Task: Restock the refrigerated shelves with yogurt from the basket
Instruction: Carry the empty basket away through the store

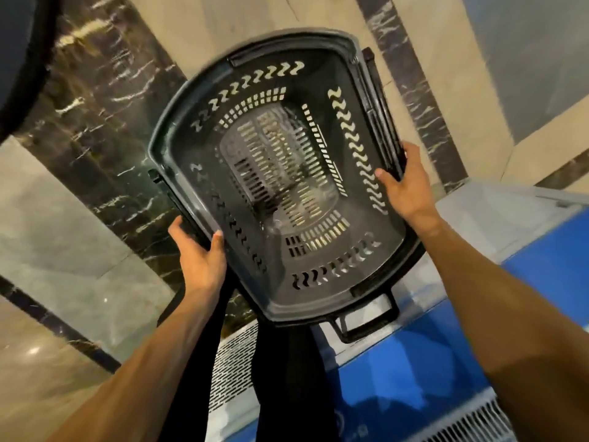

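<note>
Here, we held the dark grey basket point(322, 275) up between both hands, its mouth tipped toward us so that the slotted bottom showed. Our left hand point(199, 255) gripped the lower left rim, thumb inside and fingers curled behind. Our right hand point(411, 186) clasped the right rim together with the folded handle point(379, 122), thumb on the inner wall. The basket hung above the marble floor point(73, 237), beside a blue-fronted chest cooler point(548, 269) on our right.
</note>
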